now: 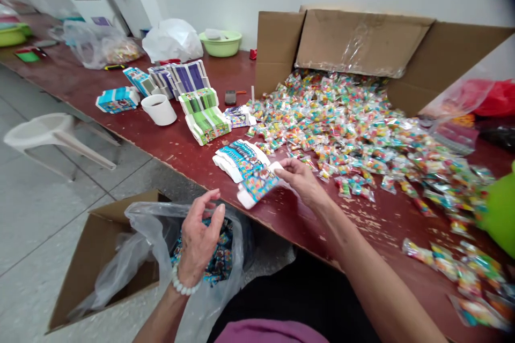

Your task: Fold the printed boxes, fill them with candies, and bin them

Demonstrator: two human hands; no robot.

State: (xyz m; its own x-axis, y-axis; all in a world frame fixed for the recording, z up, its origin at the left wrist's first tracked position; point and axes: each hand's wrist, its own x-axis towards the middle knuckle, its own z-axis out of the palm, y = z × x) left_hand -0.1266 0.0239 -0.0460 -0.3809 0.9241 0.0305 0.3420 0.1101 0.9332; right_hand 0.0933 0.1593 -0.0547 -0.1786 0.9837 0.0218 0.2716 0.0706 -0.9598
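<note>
Head view: my right hand was closed lightly on a flat carton, thumb and fingertips pinching its right end. The carton, blue with bright cartoon print and white flaps, sat at the near edge of the table, its left end jutting just past that edge. Just beyond it, to the left, lay a short stack of cartons of the same blue kind, fanned out flat. My left hand hung empty, fingers loosely spread and slightly curled, palm turned toward me, with a bead bracelet at the wrist. It hovered above a clear bag lining a floor box that stood below the table edge; printed cartons showed inside the bag under my fingers. To the right and farther back, a broad heap of sweet packets spilled across the dark red table out of a big box with its flaps folded open. More packets lay scattered near my right forearm. Far left on the table stood a white cup, green cartons in two stacks beside it, and purple cartons behind them. A green basin sat by the far wall, and a white stool stood on the floor to the left.
</note>
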